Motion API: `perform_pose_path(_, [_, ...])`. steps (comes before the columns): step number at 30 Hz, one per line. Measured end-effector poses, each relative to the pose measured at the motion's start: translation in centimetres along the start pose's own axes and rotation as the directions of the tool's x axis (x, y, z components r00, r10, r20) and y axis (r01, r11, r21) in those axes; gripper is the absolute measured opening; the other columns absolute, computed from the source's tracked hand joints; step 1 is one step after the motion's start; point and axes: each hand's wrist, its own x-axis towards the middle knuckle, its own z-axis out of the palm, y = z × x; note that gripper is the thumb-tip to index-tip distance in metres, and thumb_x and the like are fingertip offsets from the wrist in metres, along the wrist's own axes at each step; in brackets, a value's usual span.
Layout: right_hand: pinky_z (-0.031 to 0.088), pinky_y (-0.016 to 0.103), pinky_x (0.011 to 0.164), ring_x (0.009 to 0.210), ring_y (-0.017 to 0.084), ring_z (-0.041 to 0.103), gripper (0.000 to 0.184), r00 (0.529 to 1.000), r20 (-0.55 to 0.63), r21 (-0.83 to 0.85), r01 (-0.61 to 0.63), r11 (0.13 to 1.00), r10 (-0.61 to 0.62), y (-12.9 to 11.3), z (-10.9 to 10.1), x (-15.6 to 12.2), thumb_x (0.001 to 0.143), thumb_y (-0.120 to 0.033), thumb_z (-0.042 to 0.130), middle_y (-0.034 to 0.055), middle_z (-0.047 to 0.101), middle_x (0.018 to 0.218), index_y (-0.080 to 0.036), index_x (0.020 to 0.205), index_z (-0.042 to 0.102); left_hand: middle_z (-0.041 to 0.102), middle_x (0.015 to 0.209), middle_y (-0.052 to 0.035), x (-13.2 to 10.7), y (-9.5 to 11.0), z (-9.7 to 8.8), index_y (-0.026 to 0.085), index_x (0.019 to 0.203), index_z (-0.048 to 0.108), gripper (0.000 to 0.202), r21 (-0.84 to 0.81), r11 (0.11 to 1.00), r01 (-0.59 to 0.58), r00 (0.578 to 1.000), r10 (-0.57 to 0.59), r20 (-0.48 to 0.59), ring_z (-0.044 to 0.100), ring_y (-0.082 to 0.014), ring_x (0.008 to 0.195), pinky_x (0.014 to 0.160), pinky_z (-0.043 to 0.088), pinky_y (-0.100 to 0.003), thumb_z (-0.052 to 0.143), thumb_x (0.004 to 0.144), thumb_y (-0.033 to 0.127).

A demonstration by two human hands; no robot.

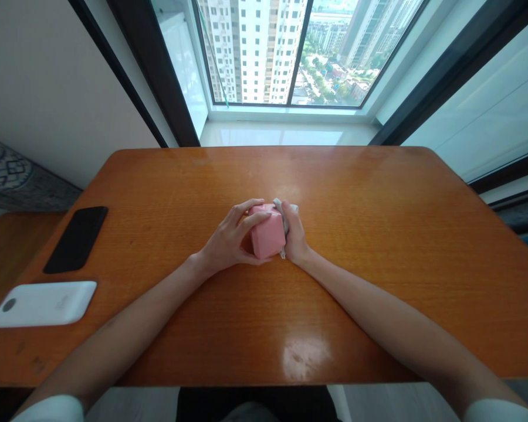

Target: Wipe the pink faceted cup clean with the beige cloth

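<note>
A small pink box [268, 235] sits at the middle of the wooden table [378, 246]. My left hand [229, 240] wraps its fingers over the box's top and left side and holds it. My right hand [294, 234] is closed round a white cloth [286, 210] and presses it against the box's right side. Only a bit of the cloth shows above and below my fingers.
A black phone [76, 238] lies face up near the table's left edge. In front of it lies a white power bank [44, 303]. Beyond the table's far edge is a window sill and a large window.
</note>
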Motion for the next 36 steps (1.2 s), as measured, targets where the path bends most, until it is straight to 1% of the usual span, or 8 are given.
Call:
perform_pose_path(7, [0.042, 0.029, 0.059, 0.064, 0.014, 0.052, 0.058, 0.999, -0.024, -0.106, 0.035, 0.994, -0.037, 0.5, -0.1, -0.4, 0.09, -0.081, 0.079, -0.0017, 0.061, 0.072, -0.024, 0.082, 0.069, 0.073, 0.145, -0.014, 0.2, -0.3, 0.6, 0.027, 0.164, 0.051, 0.1, -0.357, 0.875, 0.326, 0.944, -0.318, 0.085, 0.078, -0.0294, 0.115, 0.101, 0.067, -0.045, 0.093, 0.084, 0.072])
perform_pose_path(11, [0.037, 0.028, 0.055, 0.059, 0.013, 0.045, 0.061, 0.998, -0.054, -0.064, 0.01, 0.998, -0.014, 0.1, 0.1, -0.1, 0.089, -0.081, 0.079, -0.003, 0.057, 0.067, -0.023, 0.076, 0.065, 0.046, 0.177, -0.0216, -0.4, -1.1, 1.0, 0.034, 0.178, 0.032, 0.141, -0.281, 0.942, 0.181, 0.983, -0.178, 0.039, 0.057, -0.0459, 0.157, 0.127, 0.055, -0.065, 0.103, 0.066, 0.08])
perform_pose_path(13, [0.038, 0.028, 0.056, 0.059, 0.013, 0.045, 0.061, 0.999, -0.044, -0.024, -0.009, 1.0, 0.008, 0.1, 0.1, 0.1, 0.089, -0.082, 0.079, -0.0032, 0.057, 0.067, -0.024, 0.077, 0.065, 0.036, 0.184, -0.0204, -0.5, -1.1, 1.1, 0.039, 0.177, 0.033, 0.14, -0.169, 0.982, 0.087, 0.996, -0.086, 0.015, 0.044, -0.0484, 0.168, 0.134, 0.046, -0.071, 0.107, 0.064, 0.073])
perform_pose_path(19, [0.042, 0.03, 0.061, 0.066, 0.015, 0.05, 0.058, 0.998, -0.011, -0.09, 0.066, 0.994, -0.068, 0.4, -0.1, -0.3, 0.092, -0.082, 0.076, -0.0016, 0.06, 0.074, -0.025, 0.081, 0.069, 0.06, 0.162, -0.0165, 0.2, 0.3, 0.5, 0.033, 0.159, 0.055, 0.101, -0.091, 0.995, 0.043, 0.997, -0.05, -0.066, 0.065, -0.0405, 0.148, 0.124, 0.057, -0.059, 0.103, 0.076, 0.064])
perform_pose_path(24, [0.041, 0.03, 0.062, 0.065, 0.015, 0.047, 0.057, 0.99, 0.046, -0.21, 0.137, 0.968, -0.13, 0.5, -0.1, -0.8, 0.094, -0.078, 0.077, -0.0023, 0.056, 0.071, -0.024, 0.077, 0.066, 0.074, 0.137, -0.0122, 0.1, 0.5, 0.6, 0.027, 0.158, 0.054, 0.085, -0.358, 0.879, 0.315, 0.945, -0.327, 0.028, 0.077, -0.0264, 0.106, 0.093, 0.065, -0.041, 0.077, 0.096, 0.08])
perform_pose_path(30, [0.041, 0.03, 0.061, 0.064, 0.014, 0.047, 0.059, 0.997, -0.048, -0.087, 0.061, 0.994, -0.066, 0.3, -0.1, 0.2, 0.092, -0.081, 0.076, -0.0023, 0.058, 0.072, -0.025, 0.078, 0.066, 0.041, 0.179, -0.0207, -0.5, -0.4, 1.4, 0.036, 0.176, 0.033, 0.137, -0.184, 0.976, 0.118, 0.992, -0.122, -0.01, 0.049, -0.0481, 0.164, 0.132, 0.048, -0.069, 0.101, 0.066, 0.082])
perform_pose_path(33, [0.041, 0.03, 0.061, 0.063, 0.014, 0.047, 0.064, 0.999, -0.046, -0.02, 0.013, 1.0, -0.014, 0.2, 0.0, 0.4, 0.09, -0.087, 0.074, -0.0023, 0.057, 0.07, -0.025, 0.077, 0.063, 0.037, 0.183, -0.0205, -0.4, -0.4, 1.0, 0.038, 0.172, 0.037, 0.124, -0.014, 0.997, 0.07, 0.997, -0.07, 0.035, 0.048, -0.0473, 0.165, 0.132, 0.048, -0.069, 0.105, 0.073, 0.067])
perform_pose_path(36, [0.038, 0.03, 0.06, 0.063, 0.014, 0.045, 0.064, 0.999, -0.018, -0.045, 0.033, 0.998, -0.033, 0.3, 0.0, 0.2, 0.093, -0.086, 0.071, -0.0021, 0.056, 0.069, -0.025, 0.076, 0.063, 0.052, 0.172, -0.0199, -0.1, 0.1, 0.4, 0.035, 0.164, 0.046, 0.107, 0.054, 0.997, 0.062, 0.998, -0.063, 0.015, 0.06, -0.0446, 0.154, 0.126, 0.053, -0.064, 0.103, 0.078, 0.062])
